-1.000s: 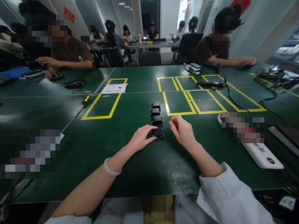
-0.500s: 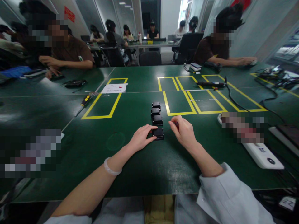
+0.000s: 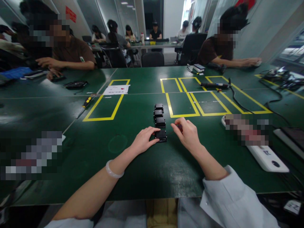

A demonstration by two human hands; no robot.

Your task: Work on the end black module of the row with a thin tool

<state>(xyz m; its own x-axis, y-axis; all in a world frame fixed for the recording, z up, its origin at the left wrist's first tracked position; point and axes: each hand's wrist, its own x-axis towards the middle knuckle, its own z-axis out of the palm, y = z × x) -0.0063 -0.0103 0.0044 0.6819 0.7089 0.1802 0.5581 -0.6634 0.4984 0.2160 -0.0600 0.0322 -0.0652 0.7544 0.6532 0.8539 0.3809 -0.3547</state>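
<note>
A small black box-shaped part (image 3: pixel 161 135) lies on the green table, nearest to me in a short row. My left hand (image 3: pixel 144 139) grips its left side, thumb at the near edge and fingers at the far edge. Several similar black parts (image 3: pixel 160 122) continue the row away from me. Just right of the gripped part, my right hand (image 3: pixel 186 133) is closed, thumb against curled fingers. A bit of something dark and reddish (image 3: pixel 180 127) shows inside that fist; most of it is hidden, so its kind is unclear.
Yellow tape outlines (image 3: pixel 112 118) mark the table. A black cylindrical tool (image 3: pixel 215 86) with a cable lies beyond on the right, a yellow-black screwdriver (image 3: pixel 87 101) on the left. Power strips (image 3: pixel 268 158) flank me. Co-workers (image 3: pixel 73 50) sit across the table.
My left hand and the black parts stay in place. The fingers of my right hand have shifted very slightly. The co-worker at the left has moved a hand a little.
</note>
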